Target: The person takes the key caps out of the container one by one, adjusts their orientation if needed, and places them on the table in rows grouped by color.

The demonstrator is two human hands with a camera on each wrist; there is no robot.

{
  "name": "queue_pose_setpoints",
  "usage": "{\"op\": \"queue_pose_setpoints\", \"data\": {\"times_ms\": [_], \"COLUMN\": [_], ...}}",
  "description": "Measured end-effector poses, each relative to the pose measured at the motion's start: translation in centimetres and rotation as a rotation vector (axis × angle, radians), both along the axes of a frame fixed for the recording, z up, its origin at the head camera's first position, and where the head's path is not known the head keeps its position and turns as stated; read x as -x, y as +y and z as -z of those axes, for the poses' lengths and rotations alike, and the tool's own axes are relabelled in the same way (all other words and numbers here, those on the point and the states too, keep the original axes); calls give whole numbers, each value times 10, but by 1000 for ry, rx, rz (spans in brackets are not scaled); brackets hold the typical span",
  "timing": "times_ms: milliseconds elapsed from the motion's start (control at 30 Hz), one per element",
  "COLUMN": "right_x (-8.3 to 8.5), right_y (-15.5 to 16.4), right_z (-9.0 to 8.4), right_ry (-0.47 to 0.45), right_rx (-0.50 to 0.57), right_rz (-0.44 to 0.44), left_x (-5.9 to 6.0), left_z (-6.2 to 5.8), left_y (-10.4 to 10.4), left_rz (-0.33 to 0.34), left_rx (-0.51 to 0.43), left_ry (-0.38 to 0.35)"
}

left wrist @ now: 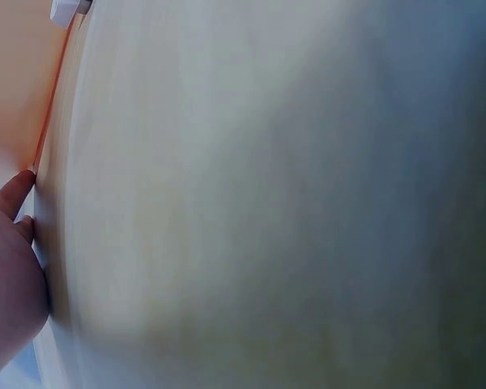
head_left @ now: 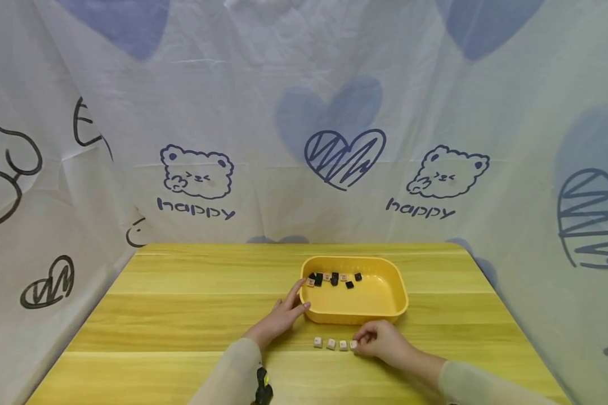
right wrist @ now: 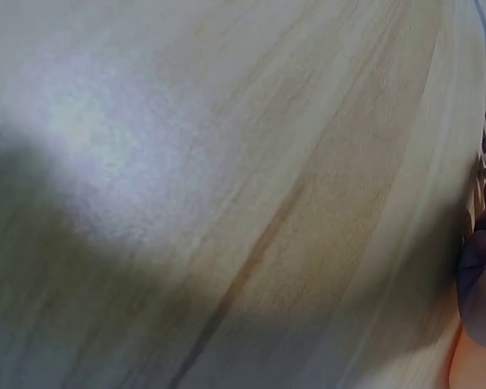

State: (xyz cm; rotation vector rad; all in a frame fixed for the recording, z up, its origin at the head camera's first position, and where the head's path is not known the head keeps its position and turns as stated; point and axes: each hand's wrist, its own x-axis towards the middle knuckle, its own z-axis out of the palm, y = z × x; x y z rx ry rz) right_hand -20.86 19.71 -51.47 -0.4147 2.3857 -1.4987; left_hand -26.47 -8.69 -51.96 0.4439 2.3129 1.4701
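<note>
Keycaps sit in two groups on the yellow desk (head_left: 182, 315): a short row of pale keycaps (head_left: 330, 343) laid out in a line running left to right along the near side of the yellow tray (head_left: 397, 292), and a loose scatter of dark and pale keycaps (head_left: 334, 278) inside the tray toward its far left corner. The right hand (head_left: 382, 340) rests at the right end of the row, its fingertips curled down and pinching the last pale keycap (head_left: 353, 345) there, so the row stretches away from it toward the left. The left hand (head_left: 284, 315) lies with fairly straight, relaxed fingers against the tray's left outer wall, gripping nothing; its fingertips reach up near the rim, just beside the scatter inside. Of the two hands, the left is the nearer to the keycaps in the tray, while the right is the nearer to the row. Both wrist views show mostly blurred desk surface, with only a sliver of each hand at the edge.
</note>
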Motion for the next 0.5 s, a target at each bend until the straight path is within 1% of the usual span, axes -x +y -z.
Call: {"op": "queue_pose_setpoints", "data": {"times_ms": [233,500], "right_x": [0,-1], "right_y": [0,1], "right_z": [-1,0], "right_ry": [-17,-18], "right_rx": [-18,-16], "right_rz": [11,-2], "left_x": [0,1], "left_z": [-1,1], "left_y": [0,0], "left_rz": [-6,-8], "left_rx": [-7,-24], "left_ry": [-12,-17]}}
